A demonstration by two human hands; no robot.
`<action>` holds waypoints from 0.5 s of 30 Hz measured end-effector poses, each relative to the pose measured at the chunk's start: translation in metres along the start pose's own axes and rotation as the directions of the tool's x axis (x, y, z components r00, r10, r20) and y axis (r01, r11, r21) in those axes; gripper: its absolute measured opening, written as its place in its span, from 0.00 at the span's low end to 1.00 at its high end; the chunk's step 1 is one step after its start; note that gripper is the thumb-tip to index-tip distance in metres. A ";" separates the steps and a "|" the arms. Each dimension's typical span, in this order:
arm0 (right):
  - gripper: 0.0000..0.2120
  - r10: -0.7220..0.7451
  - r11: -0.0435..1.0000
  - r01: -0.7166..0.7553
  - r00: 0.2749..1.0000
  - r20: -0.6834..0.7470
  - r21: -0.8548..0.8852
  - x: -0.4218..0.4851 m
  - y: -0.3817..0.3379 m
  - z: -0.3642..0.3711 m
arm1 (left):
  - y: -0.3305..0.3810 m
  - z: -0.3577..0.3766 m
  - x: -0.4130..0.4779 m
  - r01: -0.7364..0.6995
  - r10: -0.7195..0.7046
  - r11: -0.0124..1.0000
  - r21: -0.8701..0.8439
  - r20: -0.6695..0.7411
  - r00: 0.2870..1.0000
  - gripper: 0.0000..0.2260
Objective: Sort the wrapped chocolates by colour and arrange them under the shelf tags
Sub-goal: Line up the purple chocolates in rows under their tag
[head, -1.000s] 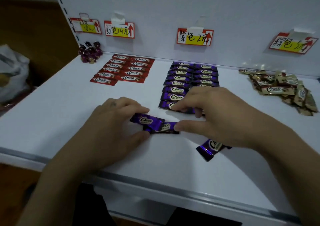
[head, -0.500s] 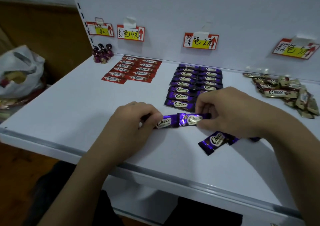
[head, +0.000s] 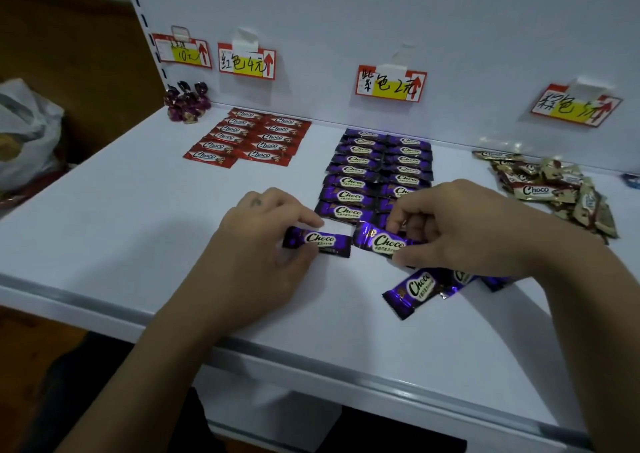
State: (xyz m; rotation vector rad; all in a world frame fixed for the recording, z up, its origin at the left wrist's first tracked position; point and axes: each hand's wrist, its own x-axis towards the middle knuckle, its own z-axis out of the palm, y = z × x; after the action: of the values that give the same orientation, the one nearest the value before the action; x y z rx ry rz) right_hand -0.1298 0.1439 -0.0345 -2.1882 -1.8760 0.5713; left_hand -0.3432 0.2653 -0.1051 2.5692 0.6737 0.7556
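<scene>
The left chocolate (head: 318,241) is pinched at its outer end by the left hand (head: 256,244); the right chocolate (head: 384,242) likewise by the right hand (head: 460,230); both are labelled "Choco".

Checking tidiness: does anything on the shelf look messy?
The brown chocolates lie in a loose heap, unlike the neat red rows and purple rows. Some loose purple chocolates lie askew below the right hand.

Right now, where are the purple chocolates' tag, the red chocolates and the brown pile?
purple chocolates' tag (head: 389,88), head view, yellow patch.
red chocolates (head: 272,137), head view, middle wrapper.
brown pile (head: 535,191), head view, labelled wrapper.
</scene>
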 end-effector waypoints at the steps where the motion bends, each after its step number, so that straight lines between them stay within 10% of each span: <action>1: 0.08 0.003 1.000 -0.003 1.000 -0.008 0.000 0.000 0.001 0.000 | 0.002 0.001 0.000 -0.014 0.014 1.000 0.019 0.007 1.000 0.15; 15: 0.06 -0.036 0.998 0.044 0.981 -0.191 0.037 0.001 -0.009 -0.001 | 0.014 0.000 -0.002 -0.067 0.071 0.989 0.134 -0.026 0.997 0.04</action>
State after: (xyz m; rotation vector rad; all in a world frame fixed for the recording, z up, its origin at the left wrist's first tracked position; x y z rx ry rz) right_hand -0.1370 0.1468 -0.0302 -2.0926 -1.7890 0.3749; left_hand -0.3398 0.2527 -0.0991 2.7196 0.6682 0.7986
